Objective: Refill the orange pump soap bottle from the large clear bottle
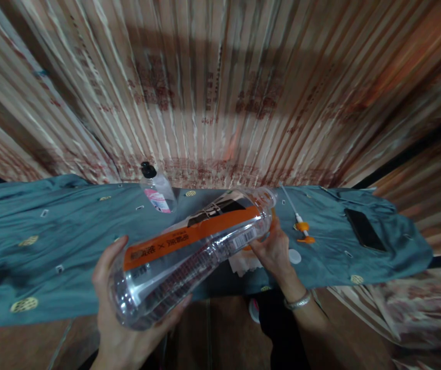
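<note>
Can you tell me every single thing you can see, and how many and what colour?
Large bottle: one, clear with orange and black, between the hands
Small bottle: one, clear, pink and black, standing on the cloth's far side
Pump: one, orange and whitish, lying on the cloth
Phone: one, black, right end
Round disc: one, white, beside the right wrist
Paper-like piece: one, whitish, partly hidden under the large bottle
Cloth: one, teal, patterned
Curtain: beige-brown, behind
Floor: brown, below
Bracelet: one, silver, right wrist
Left hand: one, bottle's base
Right hand: one, bottle's neck
</note>
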`<control>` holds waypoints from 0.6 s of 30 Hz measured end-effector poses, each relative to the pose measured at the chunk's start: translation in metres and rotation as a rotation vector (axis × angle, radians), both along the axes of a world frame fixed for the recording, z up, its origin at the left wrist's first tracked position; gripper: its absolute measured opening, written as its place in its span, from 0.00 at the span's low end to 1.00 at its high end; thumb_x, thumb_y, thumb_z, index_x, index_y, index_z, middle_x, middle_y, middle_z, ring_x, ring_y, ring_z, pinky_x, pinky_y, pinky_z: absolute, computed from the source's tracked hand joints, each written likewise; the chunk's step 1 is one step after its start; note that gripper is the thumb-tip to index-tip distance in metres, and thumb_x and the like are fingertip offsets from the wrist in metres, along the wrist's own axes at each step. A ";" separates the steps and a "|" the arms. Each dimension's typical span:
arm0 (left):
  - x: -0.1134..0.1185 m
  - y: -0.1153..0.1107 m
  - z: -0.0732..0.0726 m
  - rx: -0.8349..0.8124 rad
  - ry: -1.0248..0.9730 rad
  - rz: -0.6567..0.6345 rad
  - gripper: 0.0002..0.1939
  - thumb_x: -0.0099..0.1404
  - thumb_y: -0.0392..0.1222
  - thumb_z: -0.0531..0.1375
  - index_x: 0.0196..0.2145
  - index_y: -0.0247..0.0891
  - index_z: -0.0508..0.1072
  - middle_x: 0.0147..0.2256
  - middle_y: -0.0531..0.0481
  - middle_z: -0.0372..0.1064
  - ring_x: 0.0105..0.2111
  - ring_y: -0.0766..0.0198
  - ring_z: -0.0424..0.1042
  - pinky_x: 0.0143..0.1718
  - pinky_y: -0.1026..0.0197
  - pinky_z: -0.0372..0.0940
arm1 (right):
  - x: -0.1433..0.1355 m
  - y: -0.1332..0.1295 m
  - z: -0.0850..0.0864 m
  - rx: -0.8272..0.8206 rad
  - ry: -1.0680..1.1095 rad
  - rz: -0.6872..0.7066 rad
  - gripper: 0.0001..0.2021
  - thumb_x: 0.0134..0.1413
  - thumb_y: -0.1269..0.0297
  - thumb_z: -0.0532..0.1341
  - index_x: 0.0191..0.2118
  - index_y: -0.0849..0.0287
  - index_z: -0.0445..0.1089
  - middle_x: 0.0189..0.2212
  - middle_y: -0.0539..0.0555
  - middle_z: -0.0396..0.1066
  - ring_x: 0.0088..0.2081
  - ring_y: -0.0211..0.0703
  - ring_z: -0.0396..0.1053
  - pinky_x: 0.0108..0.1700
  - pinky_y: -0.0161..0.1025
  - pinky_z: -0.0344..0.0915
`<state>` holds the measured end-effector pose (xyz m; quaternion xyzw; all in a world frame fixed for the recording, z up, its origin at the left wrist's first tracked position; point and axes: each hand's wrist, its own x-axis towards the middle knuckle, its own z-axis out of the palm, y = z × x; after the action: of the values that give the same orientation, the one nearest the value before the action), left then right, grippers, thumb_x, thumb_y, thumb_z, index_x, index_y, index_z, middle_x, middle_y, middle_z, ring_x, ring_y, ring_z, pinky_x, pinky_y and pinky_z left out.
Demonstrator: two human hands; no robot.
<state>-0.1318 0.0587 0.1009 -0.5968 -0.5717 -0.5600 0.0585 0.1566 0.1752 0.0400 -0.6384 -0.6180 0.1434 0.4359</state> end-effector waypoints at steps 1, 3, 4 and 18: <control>0.000 0.001 0.001 0.008 0.017 -0.006 0.60 0.47 0.59 0.80 0.76 0.53 0.69 0.54 0.47 0.76 0.45 0.45 0.79 0.44 0.41 0.82 | 0.000 0.000 0.000 0.009 -0.002 -0.001 0.37 0.51 0.42 0.70 0.62 0.60 0.71 0.45 0.66 0.86 0.43 0.69 0.86 0.46 0.65 0.86; 0.000 0.003 0.001 0.012 0.030 -0.004 0.59 0.48 0.59 0.79 0.76 0.52 0.69 0.54 0.46 0.76 0.46 0.45 0.79 0.44 0.42 0.81 | 0.000 0.000 0.000 0.025 -0.004 0.000 0.37 0.52 0.42 0.69 0.63 0.59 0.70 0.47 0.67 0.86 0.44 0.69 0.86 0.47 0.66 0.85; 0.000 0.003 0.001 0.013 0.033 -0.003 0.60 0.48 0.59 0.79 0.76 0.52 0.68 0.55 0.46 0.75 0.47 0.45 0.79 0.45 0.42 0.81 | 0.000 0.000 -0.001 0.027 -0.006 0.002 0.38 0.52 0.43 0.69 0.63 0.59 0.70 0.47 0.68 0.86 0.44 0.69 0.86 0.47 0.66 0.85; 0.002 0.000 -0.005 -0.023 -0.072 0.020 0.58 0.45 0.60 0.81 0.72 0.53 0.71 0.57 0.47 0.75 0.49 0.44 0.78 0.50 0.39 0.83 | 0.004 0.001 -0.006 0.032 -0.083 0.002 0.34 0.57 0.44 0.69 0.65 0.54 0.70 0.46 0.64 0.87 0.44 0.68 0.86 0.47 0.66 0.85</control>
<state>-0.1303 0.0583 0.0957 -0.5712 -0.5859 -0.5737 0.0366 0.1607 0.1762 0.0335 -0.6361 -0.6383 0.1076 0.4201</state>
